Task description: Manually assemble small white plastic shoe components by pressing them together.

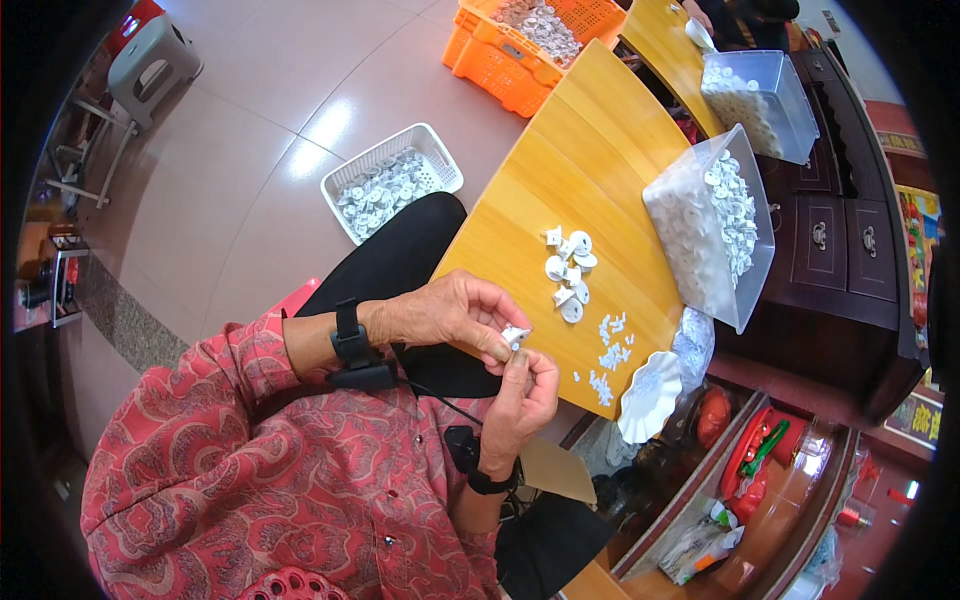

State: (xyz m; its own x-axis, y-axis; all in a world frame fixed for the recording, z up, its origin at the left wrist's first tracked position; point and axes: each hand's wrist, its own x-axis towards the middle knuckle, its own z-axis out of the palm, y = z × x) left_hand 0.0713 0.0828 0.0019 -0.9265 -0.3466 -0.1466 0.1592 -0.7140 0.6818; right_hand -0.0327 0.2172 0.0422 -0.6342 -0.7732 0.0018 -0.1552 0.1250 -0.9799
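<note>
A small white plastic part (514,335) is pinched between the thumb and fingers of my left hand (452,312), above the near edge of the wooden table (560,140). My right hand (522,398) meets it from below, thumb and forefinger pressed together at the part's lower side. Whatever tiny piece those fingers grip is too small to make out. Beyond my hands lies a loose group of white round-headed plastic parts (571,268). Nearer the table's right edge are several tiny white pegs (612,345), next to a white scalloped dish (650,398).
A clear bin (690,230) full of white parts stands at the table's far edge, with another clear bin (765,110) behind. On the floor are a white basket (440,165) of parts and an orange crate (490,70). Dark drawers (820,235) and an open drawer (790,520) flank the right.
</note>
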